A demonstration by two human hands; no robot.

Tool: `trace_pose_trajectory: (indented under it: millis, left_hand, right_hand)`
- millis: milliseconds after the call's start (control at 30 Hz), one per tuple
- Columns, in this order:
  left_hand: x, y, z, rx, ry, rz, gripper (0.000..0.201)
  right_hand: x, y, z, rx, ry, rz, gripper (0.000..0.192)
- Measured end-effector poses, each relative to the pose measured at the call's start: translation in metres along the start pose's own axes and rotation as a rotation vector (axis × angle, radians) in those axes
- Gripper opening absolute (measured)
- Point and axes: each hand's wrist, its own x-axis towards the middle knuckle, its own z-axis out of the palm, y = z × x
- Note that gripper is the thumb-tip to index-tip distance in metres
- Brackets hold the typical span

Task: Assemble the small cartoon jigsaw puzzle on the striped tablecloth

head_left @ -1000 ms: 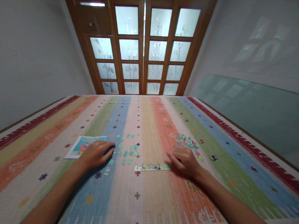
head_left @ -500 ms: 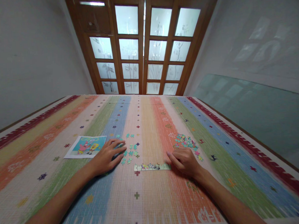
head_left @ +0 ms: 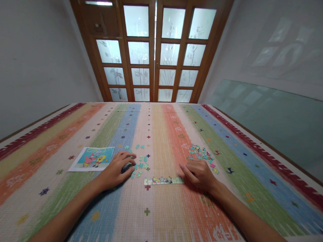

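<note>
Striped mat [head_left: 160, 221] before glazed doors. Left hand [head_left: 117, 170] curled over loose teal pieces [head_left: 141, 166], seemingly picking one, grip unclear. Right hand [head_left: 200, 174] loosely bent, fingertips touching joined strip [head_left: 164, 180] between hands. Likely next: carry chosen piece right to strip.

A striped mat [head_left: 165, 213] bears loose puzzle pieces [head_left: 140, 166], a joined strip [head_left: 164, 180] and a picture card [head_left: 92, 158].

My left hand [head_left: 116, 171] and right hand [head_left: 200, 173] were bare, forearms uncovered, no sleeves, rings or watch showing.
</note>
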Motion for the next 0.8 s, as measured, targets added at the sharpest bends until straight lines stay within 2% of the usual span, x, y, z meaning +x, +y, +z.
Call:
trace_pose_trajectory:
  millis: [333, 533, 667, 800]
  left_hand:
    - [0.002, 0.003, -0.003, -0.165, 0.04, -0.065, 0.016]
    - [0.002, 0.006, -0.003, -0.229, 0.014, -0.127, 0.016]
    - [0.003, 0.009, -0.003, -0.243, 0.01, -0.12, 0.015]
    - [0.006, 0.02, -0.001, -0.313, 0.065, -0.108, 0.014]
  right_hand:
    - [0.0, 0.001, 0.001, -0.006, 0.011, -0.008, 0.055]
    - [0.001, -0.001, -0.001, 0.0, -0.005, -0.003, 0.054]
    - [0.002, -0.002, -0.002, 0.005, -0.015, 0.002, 0.052]
    - [0.001, -0.003, -0.001, 0.093, -0.056, 0.075, 0.051]
